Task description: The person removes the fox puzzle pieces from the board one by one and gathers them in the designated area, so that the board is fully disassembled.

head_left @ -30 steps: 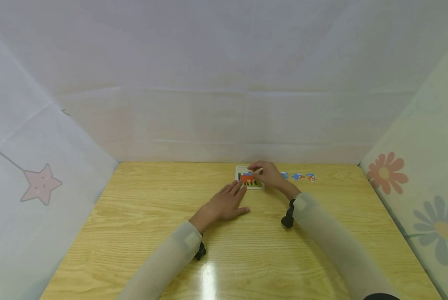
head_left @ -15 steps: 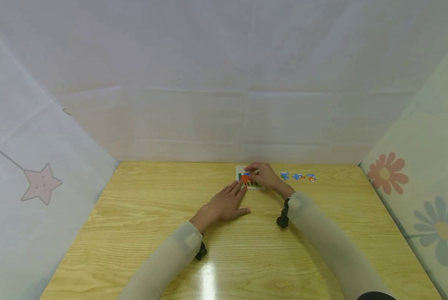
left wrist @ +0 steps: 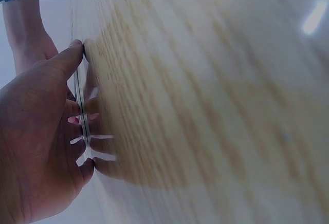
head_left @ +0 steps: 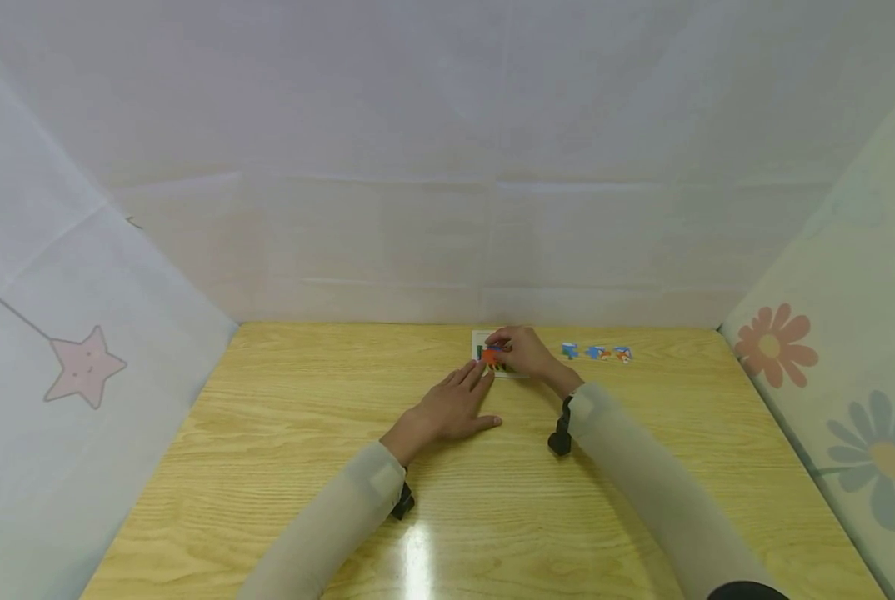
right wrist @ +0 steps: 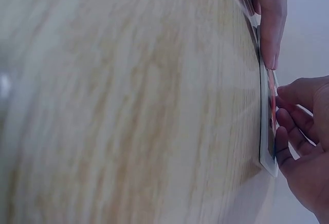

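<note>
Even soft lt, white glare on tabletop (head_left: 282, 392) nr btm of head view, wrist pics hazy, bluish

Table (head_left: 282, 417): was yellowish wood, its grain running left to right.
Far wall (head_left: 357, 167): was a pale sheet, creased (mostly in level lines).
Left wall (head_left: 42, 208): was whitish and showed a pink star (head_left: 86, 367) on a line.
Right wall (head_left: 837, 250): bore a red flower (head_left: 772, 346) and, nearer, a larger grey flower (head_left: 888, 460).
Light: left a white glare (head_left: 417, 562) on the table's near part.
</note>
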A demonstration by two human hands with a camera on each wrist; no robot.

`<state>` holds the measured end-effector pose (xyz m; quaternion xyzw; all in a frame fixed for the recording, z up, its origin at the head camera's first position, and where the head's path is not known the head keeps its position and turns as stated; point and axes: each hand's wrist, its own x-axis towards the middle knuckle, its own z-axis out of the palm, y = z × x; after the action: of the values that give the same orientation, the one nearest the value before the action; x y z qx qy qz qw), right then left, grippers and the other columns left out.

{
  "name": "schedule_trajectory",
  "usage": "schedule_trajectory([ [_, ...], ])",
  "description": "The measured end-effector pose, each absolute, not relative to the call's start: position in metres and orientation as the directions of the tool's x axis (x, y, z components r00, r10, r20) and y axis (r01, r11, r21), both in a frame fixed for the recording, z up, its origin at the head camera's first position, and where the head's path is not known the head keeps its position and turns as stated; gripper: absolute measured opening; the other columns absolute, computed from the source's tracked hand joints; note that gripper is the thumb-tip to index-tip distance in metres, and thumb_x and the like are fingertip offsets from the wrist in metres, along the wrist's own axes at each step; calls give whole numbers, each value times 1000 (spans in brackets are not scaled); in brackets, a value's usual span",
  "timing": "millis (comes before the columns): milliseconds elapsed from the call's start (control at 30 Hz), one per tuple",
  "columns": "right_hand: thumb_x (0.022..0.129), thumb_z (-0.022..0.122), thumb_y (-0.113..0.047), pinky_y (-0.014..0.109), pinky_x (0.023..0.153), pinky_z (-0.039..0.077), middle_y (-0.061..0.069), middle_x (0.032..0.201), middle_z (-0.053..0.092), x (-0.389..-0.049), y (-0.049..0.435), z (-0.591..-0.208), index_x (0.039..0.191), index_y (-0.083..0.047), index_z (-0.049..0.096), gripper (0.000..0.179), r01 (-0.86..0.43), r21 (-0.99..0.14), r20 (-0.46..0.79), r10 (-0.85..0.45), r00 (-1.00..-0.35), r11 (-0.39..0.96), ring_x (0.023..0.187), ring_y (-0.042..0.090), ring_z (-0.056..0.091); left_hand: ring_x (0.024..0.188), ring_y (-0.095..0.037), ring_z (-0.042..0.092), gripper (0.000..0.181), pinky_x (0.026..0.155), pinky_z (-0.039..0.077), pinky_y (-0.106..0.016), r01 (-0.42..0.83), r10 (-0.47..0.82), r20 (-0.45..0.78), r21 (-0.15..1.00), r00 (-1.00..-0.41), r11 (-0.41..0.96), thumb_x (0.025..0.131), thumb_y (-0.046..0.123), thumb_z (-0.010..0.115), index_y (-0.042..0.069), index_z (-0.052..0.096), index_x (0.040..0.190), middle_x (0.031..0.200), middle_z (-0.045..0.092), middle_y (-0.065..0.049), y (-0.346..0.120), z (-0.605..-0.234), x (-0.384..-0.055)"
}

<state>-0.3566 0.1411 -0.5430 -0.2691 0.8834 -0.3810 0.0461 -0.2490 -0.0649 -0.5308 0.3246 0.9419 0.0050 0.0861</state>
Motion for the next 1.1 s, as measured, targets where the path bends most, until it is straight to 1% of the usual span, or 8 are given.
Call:
schedule_trajectory([
  [433,97,73,0,47,94,60,17,114,74,-357,139,-544,120,2,76,23,-477,-673,162,-518,-840,565,103,31,72,164,-33,13,89,130,23,-48,606,610,-146,73,-779,792,107,68,41,8,20,170,177,10,-17,-64,-531,-249],
  [633,97,75,-1,47,95,61,16,113,72,-356,137,-543,119,1,77,22,-486,-666,171,-519,-837,565,104,31,71,164,-33,12,89,131,22,-47,605,608,-153,70,-779,793,107,68,40,9,20,171,178,9,-16,-64,-531,-250],
  [900,97,76,-1,48,99,59,16,113,71,-354,137,-542,118,2,77,22,-468,-694,175,-502,-847,547,106,32,71,164,-33,10,89,131,21,-48,602,608,-164,89,-777,794,108,67,41,9,19,171,178,7,-16,-65,-533,-251],
  [1100,96,77,1,46,97,60,17,114,70,-353,137,-543,118,3,77,22,-447,-725,177,-485,-856,524,105,32,71,164,-33,11,89,130,22,-48,606,612,-154,86,-776,791,108,68,40,8,20,170,178,8,-16,-65,-532,-250],
])
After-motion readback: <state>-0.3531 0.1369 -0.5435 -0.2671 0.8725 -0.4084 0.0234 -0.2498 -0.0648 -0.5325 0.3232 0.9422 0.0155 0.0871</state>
